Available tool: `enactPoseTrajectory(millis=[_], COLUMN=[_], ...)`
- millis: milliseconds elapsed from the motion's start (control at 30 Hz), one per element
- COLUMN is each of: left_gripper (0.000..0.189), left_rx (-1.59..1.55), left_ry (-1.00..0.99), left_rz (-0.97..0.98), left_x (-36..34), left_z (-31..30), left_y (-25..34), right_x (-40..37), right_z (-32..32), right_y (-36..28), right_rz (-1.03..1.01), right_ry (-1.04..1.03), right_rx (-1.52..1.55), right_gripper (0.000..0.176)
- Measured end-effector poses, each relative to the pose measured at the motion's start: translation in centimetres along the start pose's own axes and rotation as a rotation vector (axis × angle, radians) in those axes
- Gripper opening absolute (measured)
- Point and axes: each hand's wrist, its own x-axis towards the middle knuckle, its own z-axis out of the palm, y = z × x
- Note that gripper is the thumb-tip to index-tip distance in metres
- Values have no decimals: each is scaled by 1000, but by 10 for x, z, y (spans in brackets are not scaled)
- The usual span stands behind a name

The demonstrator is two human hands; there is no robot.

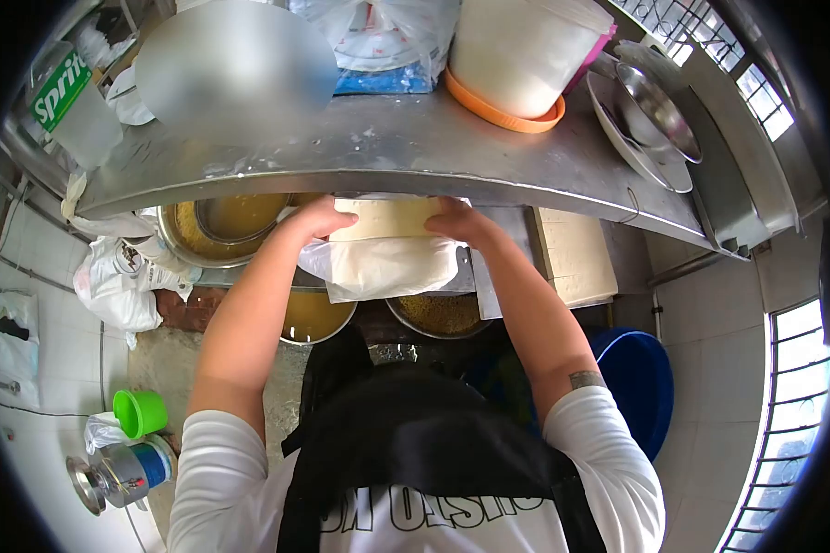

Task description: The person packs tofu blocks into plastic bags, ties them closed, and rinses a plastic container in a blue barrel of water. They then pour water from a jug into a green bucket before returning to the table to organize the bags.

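A pale rectangular slab (383, 219) that looks like tofu lies on the lower shelf, under the front edge of the steel counter. White cloth (392, 267) covers its near side and hangs over the shelf edge. At the slab's left end, my left hand (321, 219) grips with the thumb on top. My right hand (456, 221) holds the right end in the same way. The far fingers of both hands are partly hidden by the counter. To the right lies another pale block (576, 258), apart from my hands.
Overhead runs the steel counter (387, 138), bearing a white bucket (526, 55) and metal bowls (655, 111). A basin (180, 244) with yellowish contents sits at left on the lower shelf. Below are a pot of soybean-like grains (438, 313), a blue barrel (641, 387) and a green bucket (140, 413).
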Motion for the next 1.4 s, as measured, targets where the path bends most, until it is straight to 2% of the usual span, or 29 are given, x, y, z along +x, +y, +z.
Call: enactPoseTrajectory(millis=[33, 67, 100, 133, 200, 233, 300, 333, 367, 400, 433, 500, 533, 600, 700, 733, 767, 833, 867, 967, 1000, 1033, 1100, 1133, 1167, 1200, 1233, 1300, 1400], left_gripper=[69, 71, 73, 73, 79, 79, 83, 83, 86, 89, 89, 94, 94, 89, 84, 81, 80, 78, 76, 66, 60, 60, 47, 47, 38, 29, 29, 18, 13], left_rx=[6, 317, 625, 627, 775, 778, 839, 845, 918, 988, 994, 1015, 1026, 1119, 1211, 1168, 1170, 1166, 1165, 1060, 943, 950, 754, 759, 622, 482, 485, 287, 292], left_ry=[-1, 133, 268, 268, 388, 383, 223, 221, 264, 304, 296, 43, 38, 466, 323, 294, 123, -45, -53, 99, 142, 122, 238, 225, 324, 421, 412, 387, 335], left_rz=[3, 81, 159, 159, 114, 113, 144, 145, 249, 357, 362, 26, 31, 54, 153, 209, 52, -60, -13, 250, 357, 382, 649, 659, 638, 608, 607, 622, 624], left_x=[2, 4, 6, -4, -46, -59, -79, -94, -111, -121, -117, -99, -101, -105, -113, -110, -109, -112, -119, -136, -136, -138, -145, -149, -154, -159, -162, -164, -168], left_z=[-1, -4, -5, -7, -17, -19, -23, -18, -8, -2, -10, -35, -32, -21, -13, -12, -9, -2, 3, 12, 15, 23, 32, 41, 53, 65, 76, 97, 133], left_y=[1, 1, 0, 10, 42, 51, 70, 82, 94, 103, 110, 118, 113, 100, 98, 83, 84, 87, 85, 84, 79, 81, 87, 91, 96, 99, 97, 92, 95], right_x=[-8, -9, -10, -10, -17, -25, -44, -56, -65, -71, -76, -82, -79, -72, -65, -76, -87, -107, -112, -146, -144, -145, -154, -159, -164, -160, -155, -160, -157], right_z=[-4, -3, 0, 2, -13, -22, -32, -31, -31, -35, -41, -47, -53, -51, -45, -48, -54, -68, -65, -80, -81, -83, -89, -98, -107, -121, -141, -185, -241], right_y=[-15, -12, -7, -4, -19, -30, -51, -55, -60, -69, -79, -87, -91, -85, -49, -51, -55, -58, -48, -21, 17, 55, 124, 146, 170, 217, 262, 306, 377], right_rz=[12, 11, -119, -249, -291, -334, -280, -359, -435, -427, -466, -487, -429, -617, -484, -514, -499, -486, -762, -646, -489, -466, -243, -31, 181, 266, 349, 508, 574], right_ry=[-3, 2, 167, 333, 333, 335, 274, 323, 371, 374, 352, 329, 273, 476, 456, 435, 440, 261, 508, 690, 664, 687, 604, 631, 648, 691, 731, 821, 853], right_rx=[-283, -281, -387, -492, -561, -630, -588, -663, -736, -731, -781, -819, -697, -652, -754, -590, -584, -216, -148, 39, -31, -35, -240, -280, -315, -328, -340, -367, -444], right_gripper=[73, 73, 72, 72, 74, 76, 84, 84, 85, 85, 82, 80, 77, 68, 68, 57, 57, 36, 22, 17, 17, 17, 23, 28, 33, 43, 53, 59, 57])
